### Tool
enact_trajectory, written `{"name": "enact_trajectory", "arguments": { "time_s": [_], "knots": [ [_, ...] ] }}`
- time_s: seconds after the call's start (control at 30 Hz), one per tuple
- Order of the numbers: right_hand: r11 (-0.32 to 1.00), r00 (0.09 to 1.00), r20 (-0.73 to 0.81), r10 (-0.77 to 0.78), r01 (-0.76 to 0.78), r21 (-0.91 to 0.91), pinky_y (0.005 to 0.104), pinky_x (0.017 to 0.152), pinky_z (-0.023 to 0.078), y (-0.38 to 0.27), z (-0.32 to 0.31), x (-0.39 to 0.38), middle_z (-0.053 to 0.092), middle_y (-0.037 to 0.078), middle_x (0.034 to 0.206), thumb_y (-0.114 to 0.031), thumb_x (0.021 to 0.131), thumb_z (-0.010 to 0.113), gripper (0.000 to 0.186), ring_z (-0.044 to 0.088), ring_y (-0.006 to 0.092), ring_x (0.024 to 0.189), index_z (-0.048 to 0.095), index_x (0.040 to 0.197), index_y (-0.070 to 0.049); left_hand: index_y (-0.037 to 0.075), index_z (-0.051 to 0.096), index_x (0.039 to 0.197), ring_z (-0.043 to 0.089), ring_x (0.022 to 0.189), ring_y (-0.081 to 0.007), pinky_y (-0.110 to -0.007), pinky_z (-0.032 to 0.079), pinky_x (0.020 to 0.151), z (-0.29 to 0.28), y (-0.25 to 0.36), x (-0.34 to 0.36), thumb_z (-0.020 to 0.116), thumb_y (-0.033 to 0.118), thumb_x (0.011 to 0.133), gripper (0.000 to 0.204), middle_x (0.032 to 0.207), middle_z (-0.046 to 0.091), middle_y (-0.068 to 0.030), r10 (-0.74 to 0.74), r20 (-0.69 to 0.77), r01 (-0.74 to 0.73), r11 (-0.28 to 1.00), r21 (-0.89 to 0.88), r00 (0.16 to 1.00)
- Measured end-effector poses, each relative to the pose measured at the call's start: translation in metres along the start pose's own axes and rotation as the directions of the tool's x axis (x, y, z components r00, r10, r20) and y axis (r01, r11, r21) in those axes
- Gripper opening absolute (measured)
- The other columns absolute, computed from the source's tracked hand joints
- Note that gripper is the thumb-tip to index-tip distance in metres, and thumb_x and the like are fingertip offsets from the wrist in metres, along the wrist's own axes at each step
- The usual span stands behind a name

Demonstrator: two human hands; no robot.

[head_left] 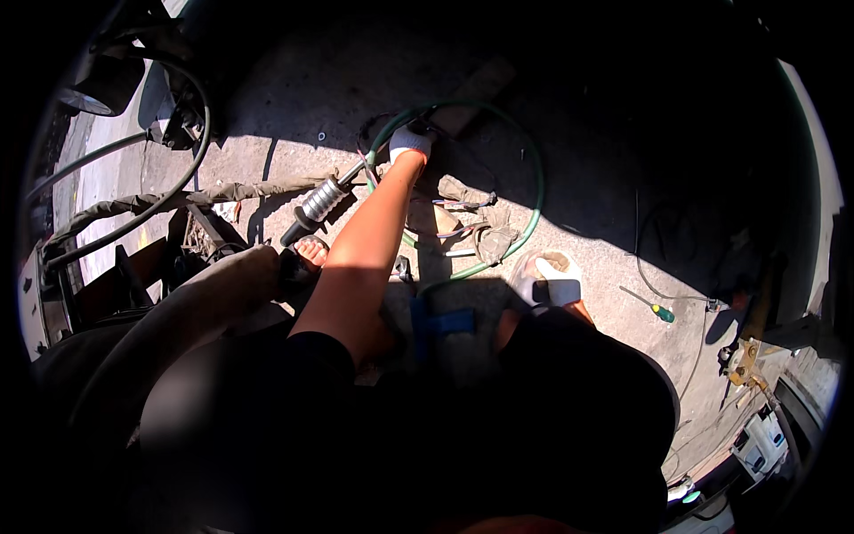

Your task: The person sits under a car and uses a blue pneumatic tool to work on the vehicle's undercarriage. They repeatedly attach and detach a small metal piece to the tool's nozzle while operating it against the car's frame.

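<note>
Green hose [540, 182] loops by the left hand [410, 145] and could snag it if tugged; whether that or the right hand [560, 279] grips anything, I can't tell.

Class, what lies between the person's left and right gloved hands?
In the head view, tan cloth-like bundles and a curve of green hose lie between the left hand and the right hand.

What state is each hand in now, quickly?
White-gloved left hand: by the looped green hose; grip cannot be told.
White-gloved right hand: cannot be told.
</note>
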State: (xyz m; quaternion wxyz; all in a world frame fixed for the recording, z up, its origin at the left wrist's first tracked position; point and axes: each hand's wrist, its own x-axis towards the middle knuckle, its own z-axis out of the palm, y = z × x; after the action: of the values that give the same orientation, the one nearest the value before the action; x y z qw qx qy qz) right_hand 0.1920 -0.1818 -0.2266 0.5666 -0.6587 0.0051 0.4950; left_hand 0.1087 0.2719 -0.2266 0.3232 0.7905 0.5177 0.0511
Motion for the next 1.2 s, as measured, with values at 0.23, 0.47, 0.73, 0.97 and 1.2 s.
{"name": "enact_trajectory", "arguments": {
  "time_s": [0.23, 0.47, 0.73, 0.97, 1.2],
  "knots": [
    [0.999, 0.999, -0.018, 0.042, -0.042, 0.001, 0.0268, 0.073, 0.055, -0.024, 0.011, -0.015, 0.072, 0.005, 0.095, -0.011, 0.089, 0.075, 0.021, 0.068, 0.0138, 0.083, 0.068, 0.107, -0.004, 0.016, 0.074, 0.110, 0.068, 0.105, -0.0396, -0.047, 0.055, 0.087, 0.012, 0.020, -0.016, 0.064, 0.036, 0.087, 0.032, 0.108, 0.072, -0.0178, -0.148, -0.178, 0.142, 0.989, -0.045, 0.973],
    [0.995, 0.996, 0.027, 0.091, -0.092, 0.032, 0.0263, 0.065, 0.054, -0.016, 0.007, -0.006, 0.072, 0.004, 0.092, -0.010, 0.089, 0.074, 0.021, 0.068, 0.0123, 0.076, 0.068, 0.108, -0.003, 0.014, 0.074, 0.108, 0.067, 0.105, -0.0402, -0.047, 0.055, 0.088, 0.012, 0.011, -0.007, 0.062, 0.033, 0.088, 0.030, 0.107, 0.072, -0.0197, -0.115, -0.180, 0.121, 0.992, 0.025, 0.977],
    [0.993, 0.994, -0.045, 0.104, -0.107, -0.056, 0.0255, 0.055, 0.049, -0.037, 0.020, -0.015, 0.070, 0.002, 0.085, -0.014, 0.089, 0.075, 0.021, 0.061, 0.0104, 0.063, 0.068, 0.107, -0.005, 0.011, 0.068, 0.116, 0.067, 0.105, -0.0408, -0.047, 0.055, 0.089, 0.018, 0.013, 0.007, 0.061, 0.033, 0.090, 0.035, 0.112, 0.071, -0.0217, -0.202, -0.133, 0.215, 0.973, 0.090, 0.970],
    [0.984, 0.982, -0.056, 0.178, -0.178, 0.001, 0.0246, 0.063, 0.050, -0.035, 0.012, -0.017, 0.070, -0.001, 0.087, -0.018, 0.087, 0.079, 0.028, 0.063, 0.0088, 0.071, 0.068, 0.111, -0.008, 0.010, 0.068, 0.110, 0.071, 0.095, -0.0383, -0.044, 0.056, 0.081, 0.015, 0.048, -0.058, 0.074, 0.028, 0.083, 0.034, 0.098, 0.073, -0.0190, 0.101, -0.228, -0.124, 0.989, -0.086, 0.968],
    [0.989, 0.989, -0.054, 0.141, -0.143, -0.036, 0.0264, 0.068, 0.052, -0.013, 0.003, -0.003, 0.071, 0.001, 0.091, -0.014, 0.088, 0.076, 0.025, 0.065, 0.0108, 0.077, 0.067, 0.111, -0.008, 0.009, 0.064, 0.119, 0.066, 0.104, -0.0422, -0.049, 0.055, 0.087, 0.051, 0.079, -0.046, 0.074, 0.029, 0.082, 0.042, 0.108, 0.071, -0.0230, 0.199, 0.127, -0.201, 0.980, 0.005, 0.972]
  ]
}}
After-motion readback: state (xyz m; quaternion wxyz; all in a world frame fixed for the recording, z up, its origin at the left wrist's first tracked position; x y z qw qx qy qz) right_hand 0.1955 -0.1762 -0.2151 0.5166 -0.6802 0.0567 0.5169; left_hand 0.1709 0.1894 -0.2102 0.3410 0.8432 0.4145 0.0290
